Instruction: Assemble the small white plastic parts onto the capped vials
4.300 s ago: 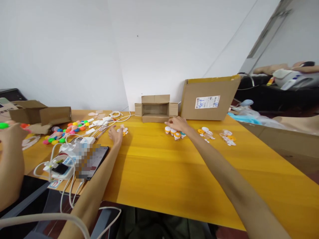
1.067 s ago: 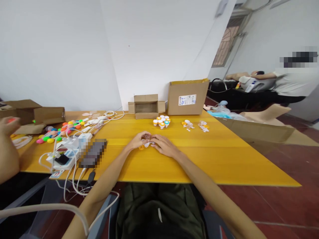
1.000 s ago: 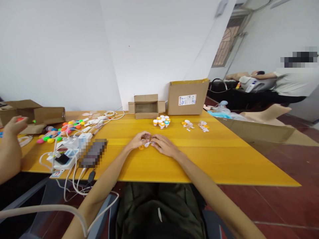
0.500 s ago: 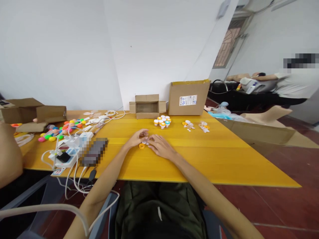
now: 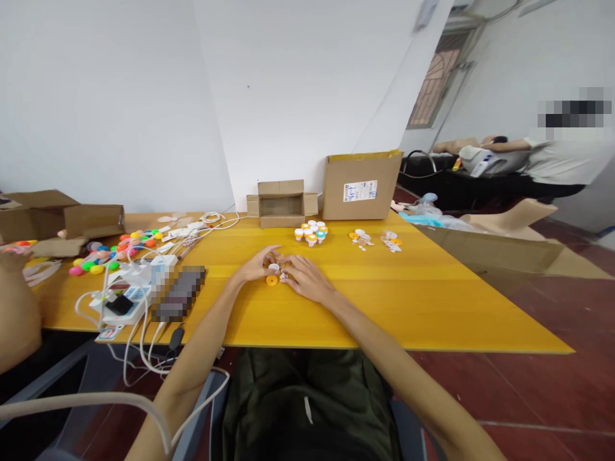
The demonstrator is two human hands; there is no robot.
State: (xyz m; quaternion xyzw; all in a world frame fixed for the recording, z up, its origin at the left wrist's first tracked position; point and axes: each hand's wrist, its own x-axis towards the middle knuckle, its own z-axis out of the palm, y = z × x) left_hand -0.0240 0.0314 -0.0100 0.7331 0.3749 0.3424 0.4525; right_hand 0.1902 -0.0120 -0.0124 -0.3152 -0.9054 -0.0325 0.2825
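My left hand (image 5: 254,267) is curled above the table, thumb and forefinger bent round a small white round plastic piece (image 5: 273,267). Close to it, my right hand (image 5: 309,279) has bent fingers at a few small clear and white bits; what its fingertips grip is hidden. An orange plastic ring (image 5: 271,280) lies flat just below the left fingertips. Tiny white pieces (image 5: 283,275) rest between both hands. Beyond them stands a cluster of small white capsules with orange and teal rims (image 5: 311,232).
Two loose piles of parts (image 5: 361,239) (image 5: 391,241) lie to the right. An open small carton (image 5: 282,221) and a large box (image 5: 362,189) stand behind. Left are a phone (image 5: 180,294), a power strip (image 5: 129,304), cables, and coloured balls (image 5: 96,269). Other people are at left and far right.
The white round piece now shows between my hands, where the left fingers covered more before. My right fingers have shifted slightly. The whole view has moved a little.
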